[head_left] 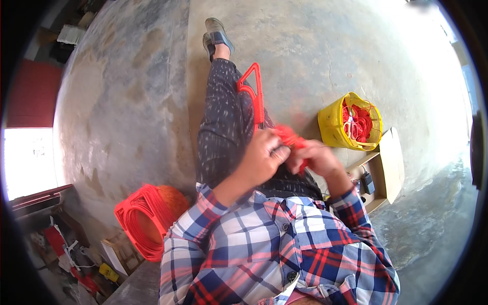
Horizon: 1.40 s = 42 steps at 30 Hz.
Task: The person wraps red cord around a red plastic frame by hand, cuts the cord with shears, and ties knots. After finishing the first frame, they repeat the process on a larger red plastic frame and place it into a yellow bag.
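I sit on a concrete floor with one leg stretched out ahead. My left hand [263,155] grips a red plastic hanger-like frame [254,91] near its lower end; the frame's triangular end points away over my leg. My right hand [315,157] is closed on red plastic pieces [291,136] right beside the left hand, at the frame's lower end. Both hands touch each other above my lap. What the fingers pinch exactly is hidden.
A yellow basket [331,122] with red plastic parts inside stands to my right. Next to it lies an open cardboard box [391,162] with a small dark device. A stack of red frames [140,218] sits at my left. Clutter lies at lower left.
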Tool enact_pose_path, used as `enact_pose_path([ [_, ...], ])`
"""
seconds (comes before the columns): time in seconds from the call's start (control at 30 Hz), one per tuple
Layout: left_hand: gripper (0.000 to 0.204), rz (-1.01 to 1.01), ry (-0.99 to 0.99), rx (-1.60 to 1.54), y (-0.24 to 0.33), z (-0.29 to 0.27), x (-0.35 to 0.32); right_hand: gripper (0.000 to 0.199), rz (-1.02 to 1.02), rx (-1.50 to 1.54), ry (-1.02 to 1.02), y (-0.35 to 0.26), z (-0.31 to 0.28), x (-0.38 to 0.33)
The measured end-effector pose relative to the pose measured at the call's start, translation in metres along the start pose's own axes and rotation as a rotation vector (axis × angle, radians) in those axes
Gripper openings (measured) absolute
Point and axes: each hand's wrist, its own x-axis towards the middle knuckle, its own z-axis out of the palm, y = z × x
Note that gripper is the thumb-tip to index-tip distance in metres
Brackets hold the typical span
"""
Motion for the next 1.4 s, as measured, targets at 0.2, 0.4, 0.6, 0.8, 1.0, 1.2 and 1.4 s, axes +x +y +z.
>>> enact_pose_path([
  [0.2, 0.022, -0.384, 0.143, -1.292, 0.003, -0.035, 0.008, 0.039, 0.182, 0.026, -0.091, 0.006, -0.006, 0.046],
  [0.4, 0.026, 0.002, -0.020, 0.323, -0.054, -0.063, 0.005, 0.023, 0.089, -0.486, 0.326, -0.005, -0.038, 0.083],
  [0.6, 0.022, -0.373, -0.028, 0.267, -0.062, -0.015, 0.015, 0.021, -0.051, -0.900, 0.034, 0.015, -0.026, 0.097],
  [0.8, 0.025, -0.526, 0.353, -0.276, -0.097, -0.007, 0.018, 0.010, -0.397, -0.375, 0.298, -0.048, -0.020, 0.059],
  [1.0, 0.025, -0.779, 0.050, -1.077, -0.093, 0.006, 0.015, 0.019, -0.567, 0.383, -0.206, -0.138, 0.060, 0.002],
  [1.2, 0.025, -0.817, 0.091, -1.064, -0.102, 0.012, 0.016, 0.028, -0.443, 0.417, -0.692, -0.162, 0.118, -0.042],
  [1.4, 0.036, -0.705, 0.243, -0.561, -0.092, 0.025, 0.019, 0.031, -0.604, 0.515, -0.775, -0.171, 0.099, -0.052],
])
